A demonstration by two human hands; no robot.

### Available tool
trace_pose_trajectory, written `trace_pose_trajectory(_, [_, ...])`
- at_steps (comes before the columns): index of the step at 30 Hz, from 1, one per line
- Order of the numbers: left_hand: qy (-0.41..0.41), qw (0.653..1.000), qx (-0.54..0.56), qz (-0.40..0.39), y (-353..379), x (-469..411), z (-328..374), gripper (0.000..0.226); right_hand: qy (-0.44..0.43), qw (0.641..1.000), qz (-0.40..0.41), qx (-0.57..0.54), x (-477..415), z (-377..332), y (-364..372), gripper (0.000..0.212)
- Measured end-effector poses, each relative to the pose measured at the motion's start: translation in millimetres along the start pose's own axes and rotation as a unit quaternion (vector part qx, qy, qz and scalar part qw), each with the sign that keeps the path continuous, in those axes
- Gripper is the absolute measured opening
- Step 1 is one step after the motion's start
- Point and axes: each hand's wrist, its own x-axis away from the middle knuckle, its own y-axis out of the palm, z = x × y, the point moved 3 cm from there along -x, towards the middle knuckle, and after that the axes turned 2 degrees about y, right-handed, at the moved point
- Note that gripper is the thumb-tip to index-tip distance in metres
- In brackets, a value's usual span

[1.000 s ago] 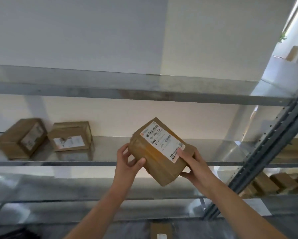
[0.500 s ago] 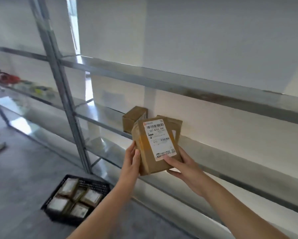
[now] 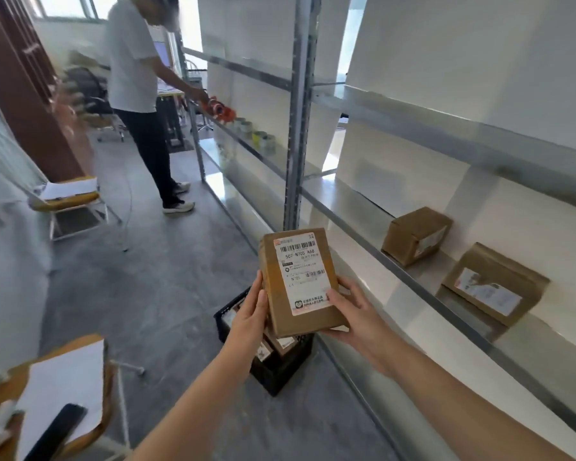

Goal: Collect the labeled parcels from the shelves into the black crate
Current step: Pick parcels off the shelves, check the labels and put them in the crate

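Left hand [image 3: 250,320] and right hand [image 3: 358,316] hold 1 labeled parcel [image 3: 300,281], fingers [image 3: 337,301] clasping it, above the part-filled black crate [image 3: 281,372] — 2 shelf parcels [image 3: 416,235] remain.

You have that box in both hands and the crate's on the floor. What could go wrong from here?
The parcel, held by left hand and right hand, is well above the crate; dropped from here it might miss or land hard. The crate already holds other parcels, so it may settle crooked. Two shelf parcels could get overlooked.
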Motion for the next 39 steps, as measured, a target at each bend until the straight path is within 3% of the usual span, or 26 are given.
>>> trace_pose_trajectory(7, [-0.010,0.996,-0.003,0.091,-31.3,-34.2,15.0,0.044,0.033,0.996,-0.079,0.016,-68.6,-15.2,21.6,0.032])
trace_pose_trajectory(13, [-0.003,0.991,0.009,0.133,-38.4,-64.1,41.7,0.068,0.034,0.990,-0.135,0.006,-118.0,-44.0,35.0,0.031])
trace_pose_trajectory(19, [0.017,0.985,0.020,0.168,-38.2,-93.3,56.2,0.067,0.027,0.982,-0.182,0.042,-163.3,-64.5,37.9,0.037])
trace_pose_trajectory(26, [0.026,0.985,0.041,0.166,-35.8,-119.8,56.6,0.089,0.026,0.981,-0.182,0.056,-193.1,-70.6,38.3,0.042])
trace_pose_trajectory(39, [-0.002,0.981,0.106,0.164,-109.2,-184.5,39.7,0.063,0.069,0.986,-0.131,0.076,-267.9,-65.2,107.6,0.040])
